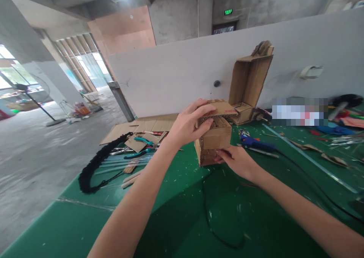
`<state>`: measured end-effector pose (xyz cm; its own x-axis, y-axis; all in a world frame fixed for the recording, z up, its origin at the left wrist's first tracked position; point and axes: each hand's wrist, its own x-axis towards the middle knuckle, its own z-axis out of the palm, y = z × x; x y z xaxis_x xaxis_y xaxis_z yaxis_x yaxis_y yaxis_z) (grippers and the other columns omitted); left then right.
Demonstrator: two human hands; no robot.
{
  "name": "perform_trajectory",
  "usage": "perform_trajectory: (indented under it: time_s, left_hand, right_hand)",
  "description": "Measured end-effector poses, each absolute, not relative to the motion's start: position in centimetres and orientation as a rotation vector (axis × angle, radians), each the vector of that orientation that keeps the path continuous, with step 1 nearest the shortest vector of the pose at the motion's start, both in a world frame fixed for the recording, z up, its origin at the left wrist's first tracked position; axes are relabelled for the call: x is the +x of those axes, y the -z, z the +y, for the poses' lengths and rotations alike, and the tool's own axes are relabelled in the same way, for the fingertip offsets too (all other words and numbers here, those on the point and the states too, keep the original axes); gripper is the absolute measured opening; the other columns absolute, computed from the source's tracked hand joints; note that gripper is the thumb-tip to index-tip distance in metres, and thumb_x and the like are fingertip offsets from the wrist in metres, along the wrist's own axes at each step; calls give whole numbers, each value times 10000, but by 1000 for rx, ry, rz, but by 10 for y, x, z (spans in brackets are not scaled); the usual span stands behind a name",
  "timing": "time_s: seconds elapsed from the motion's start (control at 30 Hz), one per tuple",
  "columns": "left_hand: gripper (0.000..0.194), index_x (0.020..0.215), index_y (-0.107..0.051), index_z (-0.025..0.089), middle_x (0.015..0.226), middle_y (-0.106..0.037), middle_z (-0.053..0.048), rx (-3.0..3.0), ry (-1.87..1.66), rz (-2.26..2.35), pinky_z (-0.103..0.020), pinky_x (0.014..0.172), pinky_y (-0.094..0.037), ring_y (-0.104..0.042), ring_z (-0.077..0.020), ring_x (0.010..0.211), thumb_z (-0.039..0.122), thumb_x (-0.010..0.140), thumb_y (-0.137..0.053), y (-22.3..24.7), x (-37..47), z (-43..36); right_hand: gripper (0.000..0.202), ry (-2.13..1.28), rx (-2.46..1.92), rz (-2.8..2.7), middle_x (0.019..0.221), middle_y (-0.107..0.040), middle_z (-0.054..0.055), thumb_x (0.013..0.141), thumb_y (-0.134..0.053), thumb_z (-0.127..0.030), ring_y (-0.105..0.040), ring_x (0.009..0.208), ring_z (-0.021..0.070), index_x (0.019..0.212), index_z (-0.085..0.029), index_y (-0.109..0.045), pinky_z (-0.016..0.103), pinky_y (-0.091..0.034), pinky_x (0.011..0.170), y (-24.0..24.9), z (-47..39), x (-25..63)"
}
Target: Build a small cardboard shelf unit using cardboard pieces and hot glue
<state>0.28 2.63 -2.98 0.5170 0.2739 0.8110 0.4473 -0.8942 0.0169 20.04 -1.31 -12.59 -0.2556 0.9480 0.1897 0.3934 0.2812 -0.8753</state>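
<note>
A small cardboard box (217, 136) with a raised top flap is between my hands above the green table. My left hand (192, 123) grips the flap and upper left edge, fingers on top and thumb beneath. Low on the box's front, my right hand (239, 161) has its fingers at the opening, their tips partly hidden inside. Behind the box stands a taller open cardboard piece (248, 82) against the white partition. A blue glue gun (257, 144) lies just right of my right hand.
Teal-handled pliers (143, 140), clear strips and a black braided cord (92, 167) lie left on the green table (176, 208). A cable curls near the front. Cardboard scraps and tools lie at the right. The white partition (170, 80) bounds the back.
</note>
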Motion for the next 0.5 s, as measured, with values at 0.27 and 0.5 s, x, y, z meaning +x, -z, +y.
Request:
perform_trajectory:
  time_s: [0.27,0.5]
  left_hand:
    - [273,1188,-534,217,1321,-538,-123,-2555,1316,-605,-407,1024,-475,-499,-216,1280,263,925,-481,29,5,25]
    - [279,1198,-528,227,1326,-537,-114,-2568,1305,-604,-423,1049,-453,-479,-219,1301,259,925,-478,30,5,25]
  right_hand:
    - [203,-917,-1235,-1824,735,-704,64,864,-457,-242,-709,667,216,812,-197,-648,357,-606,677,123,-13,201]
    - [197,-917,-1245,-1847,788,-706,73,876,-444,-252,-710,694,206,848,-187,-627,334,-602,688,125,-13,200]
